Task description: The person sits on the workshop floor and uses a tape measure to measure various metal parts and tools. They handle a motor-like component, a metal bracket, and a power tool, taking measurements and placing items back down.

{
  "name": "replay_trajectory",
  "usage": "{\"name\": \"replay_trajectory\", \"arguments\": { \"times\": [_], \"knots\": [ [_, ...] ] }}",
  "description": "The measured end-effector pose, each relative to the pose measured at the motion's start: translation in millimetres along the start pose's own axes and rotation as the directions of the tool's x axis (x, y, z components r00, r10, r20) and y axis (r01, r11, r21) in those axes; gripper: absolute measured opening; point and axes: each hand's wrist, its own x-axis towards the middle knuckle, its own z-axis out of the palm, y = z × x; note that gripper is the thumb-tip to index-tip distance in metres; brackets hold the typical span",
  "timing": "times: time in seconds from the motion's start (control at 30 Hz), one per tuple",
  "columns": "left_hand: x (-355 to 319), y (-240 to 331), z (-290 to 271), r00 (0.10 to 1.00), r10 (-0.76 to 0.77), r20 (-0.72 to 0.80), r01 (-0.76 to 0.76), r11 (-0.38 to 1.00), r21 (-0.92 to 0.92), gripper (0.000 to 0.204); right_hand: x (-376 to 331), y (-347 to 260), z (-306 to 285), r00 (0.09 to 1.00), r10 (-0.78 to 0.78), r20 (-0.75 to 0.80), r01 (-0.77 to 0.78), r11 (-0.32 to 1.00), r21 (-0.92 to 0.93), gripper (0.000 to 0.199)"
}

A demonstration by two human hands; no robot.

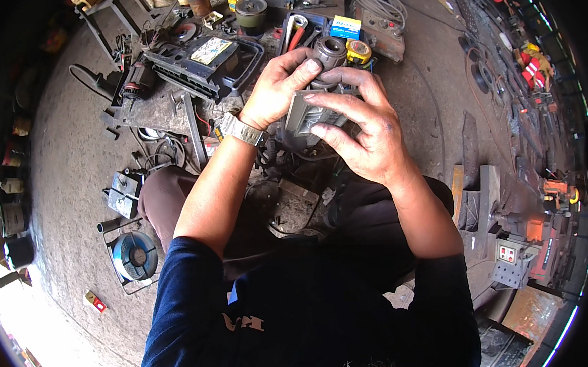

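Both my hands hold a grey metal machine part (306, 112) with a round dark collar (331, 49) at its top, raised over my lap. My left hand (276, 87), with a metal watch on the wrist, grips the part's left side, its thumb resting by the collar. My right hand (360, 127) wraps over the front and right side, fingers spread across the ribbed grey housing. The lower end of the part is hidden behind my hands.
A dark plastic tool case (206, 64) lies on the concrete floor ahead, left. A tray with wrenches (298, 32), a yellow tape roll (358, 50) and coiled cable (377, 3) sit beyond. A wire spool (135, 256) stands at my left; metal blocks (483, 195) at my right.
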Motion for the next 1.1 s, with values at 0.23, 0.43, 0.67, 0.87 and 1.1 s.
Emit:
{"name": "replay_trajectory", "arguments": {
  "times": [0.23, 0.43, 0.67, 0.87, 1.1],
  "knots": [
    [0, -1, 0, 1.000, 0.008, -0.011, -0.008, 1.000, 0.026, 0.047, -1, -1, -1, 1.000, 0.001, 0.010, -0.001, 1.000, -0.014, 0.037],
    [1, 0, 2, 0.999, 0.035, -0.031, -0.033, 0.997, 0.064, 0.049, -6, -19, -25, 0.995, -0.074, 0.066, 0.076, 0.997, -0.025, 0.031],
    [7, 1, -7, 0.999, 0.053, -0.003, -0.052, 0.978, 0.200, 0.048, -79, -24, 0, 0.806, 0.094, 0.585, -0.290, 0.923, 0.252, 0.022],
    [11, -1, -5, 0.993, -0.090, -0.076, 0.082, 0.991, -0.108, 0.038, -155, 20, 114, 0.293, 0.482, 0.826, -0.515, 0.807, -0.289, 0.048],
    [13, -7, 4, 0.997, -0.074, -0.015, 0.069, 0.976, -0.205, 0.036, -227, 85, 276, 0.502, 0.708, 0.496, -0.850, 0.510, 0.132, 0.053]
  ]
}}
